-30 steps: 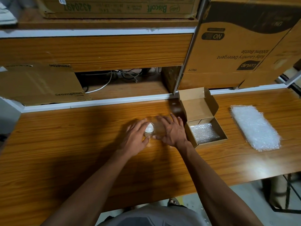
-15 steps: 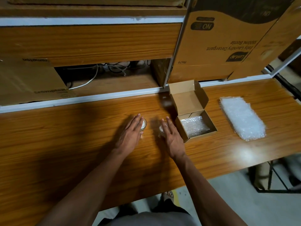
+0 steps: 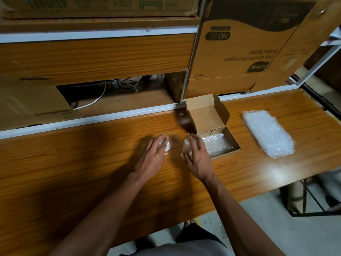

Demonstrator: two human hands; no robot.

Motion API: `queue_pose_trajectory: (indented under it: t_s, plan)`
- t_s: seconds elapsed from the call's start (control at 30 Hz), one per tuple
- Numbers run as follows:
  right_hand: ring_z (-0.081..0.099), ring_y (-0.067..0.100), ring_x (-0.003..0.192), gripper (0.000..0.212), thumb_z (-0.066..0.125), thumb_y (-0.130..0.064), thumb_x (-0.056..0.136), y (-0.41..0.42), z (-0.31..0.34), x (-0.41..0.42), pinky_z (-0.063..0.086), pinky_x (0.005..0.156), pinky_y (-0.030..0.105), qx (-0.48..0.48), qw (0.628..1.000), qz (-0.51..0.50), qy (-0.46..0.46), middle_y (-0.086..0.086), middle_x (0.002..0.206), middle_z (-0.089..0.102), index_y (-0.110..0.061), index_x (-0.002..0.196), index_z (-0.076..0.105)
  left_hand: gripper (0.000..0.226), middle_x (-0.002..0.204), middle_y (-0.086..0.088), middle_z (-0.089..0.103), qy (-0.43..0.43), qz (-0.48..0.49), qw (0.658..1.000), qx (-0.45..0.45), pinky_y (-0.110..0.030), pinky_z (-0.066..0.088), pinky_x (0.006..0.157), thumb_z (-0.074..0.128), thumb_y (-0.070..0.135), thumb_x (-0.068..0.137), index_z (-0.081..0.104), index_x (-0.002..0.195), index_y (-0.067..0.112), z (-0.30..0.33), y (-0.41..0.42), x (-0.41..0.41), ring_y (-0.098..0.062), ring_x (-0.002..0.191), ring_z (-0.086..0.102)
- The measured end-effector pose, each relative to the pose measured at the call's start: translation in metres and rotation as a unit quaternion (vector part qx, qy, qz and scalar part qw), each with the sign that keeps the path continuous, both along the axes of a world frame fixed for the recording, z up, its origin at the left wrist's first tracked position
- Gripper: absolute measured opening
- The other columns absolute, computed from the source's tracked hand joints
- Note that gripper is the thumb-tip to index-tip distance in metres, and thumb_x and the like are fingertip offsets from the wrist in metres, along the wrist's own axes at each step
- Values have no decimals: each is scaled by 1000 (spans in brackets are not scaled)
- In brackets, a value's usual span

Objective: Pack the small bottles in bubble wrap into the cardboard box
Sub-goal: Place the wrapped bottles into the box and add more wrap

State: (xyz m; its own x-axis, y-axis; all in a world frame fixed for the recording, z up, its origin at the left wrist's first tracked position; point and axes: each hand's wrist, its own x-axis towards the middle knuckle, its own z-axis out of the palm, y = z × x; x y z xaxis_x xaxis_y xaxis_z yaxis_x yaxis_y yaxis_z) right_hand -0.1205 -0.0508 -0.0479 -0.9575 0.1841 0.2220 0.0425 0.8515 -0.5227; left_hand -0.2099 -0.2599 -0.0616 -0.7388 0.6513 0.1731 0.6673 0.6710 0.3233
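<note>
Two small clear bottles stand on the wooden table (image 3: pixel 92 172), a hand's width apart. The left bottle (image 3: pixel 168 145) has a white top, and my left hand (image 3: pixel 151 157) lies over it with straight fingers. The right bottle (image 3: pixel 186 145) is partly covered by my right hand (image 3: pixel 198 157), whose fingers touch its side. Just right of that hand sits the small cardboard box (image 3: pixel 235 144), lid up, with bubble wrap (image 3: pixel 215 144) lining its floor. How tightly either hand holds its bottle is not plain.
A loose sheet of bubble wrap (image 3: pixel 268 133) lies on the table right of the box. Large cartons (image 3: pixel 239 52) stand behind on the shelf, and a flat carton (image 3: pixel 31 102) leans at the left. Cables (image 3: pixel 110 87) lie in the recess.
The two bottles, close together a second ago under both hands, now stand apart. My hands have spread, the right one nearer the box. The camera has shifted slightly.
</note>
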Motion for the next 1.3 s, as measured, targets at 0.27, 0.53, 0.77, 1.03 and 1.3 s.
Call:
queue_pose_trajectory:
  t_s: [0.27, 0.53, 0.77, 1.03, 1.3]
  plan:
    - [49, 37, 137, 49, 65, -27, 102, 95, 40, 3, 48, 109, 45, 41, 999, -21, -1, 17, 158, 42, -11, 146, 49, 72, 164, -9, 37, 60, -95, 991, 67, -44, 51, 112, 70, 19, 99, 37, 163, 11, 43, 82, 7, -28, 148, 39]
    - [55, 40, 126, 57, 77, -25, 95, 188, 33, -1, 54, 102, 49, 19, 996, 4, -83, 18, 147, 41, -15, 147, 55, 76, 158, -7, 39, 60, -139, 988, 42, -37, 52, 111, 71, 5, 93, 38, 162, 10, 44, 166, 16, -23, 146, 39]
    - [56, 35, 122, 61, 80, -32, 91, 224, 27, -24, 52, 104, 45, 9, 980, 51, -190, 15, 141, 47, -22, 147, 57, 79, 161, 0, 37, 28, -163, 985, -50, -35, 38, 121, 66, -7, 90, 40, 159, 20, 30, 202, 20, -19, 148, 32]
    - [69, 34, 114, 59, 83, -33, 84, 220, 12, -46, 59, 95, 41, 99, 965, 82, -228, 14, 130, 69, -19, 137, 60, 64, 155, 4, 47, 59, -192, 967, -159, -38, 43, 109, 68, 4, 93, 49, 150, 28, 30, 230, 23, -22, 139, 39]
    - [72, 30, 110, 47, 70, -23, 95, 217, 11, -48, 60, 91, 39, 200, 943, 114, -239, 14, 130, 67, -18, 139, 57, 77, 156, 7, 43, 21, -115, 968, -221, -43, 48, 107, 73, 3, 89, 43, 149, 40, 33, 248, 26, -24, 134, 43]
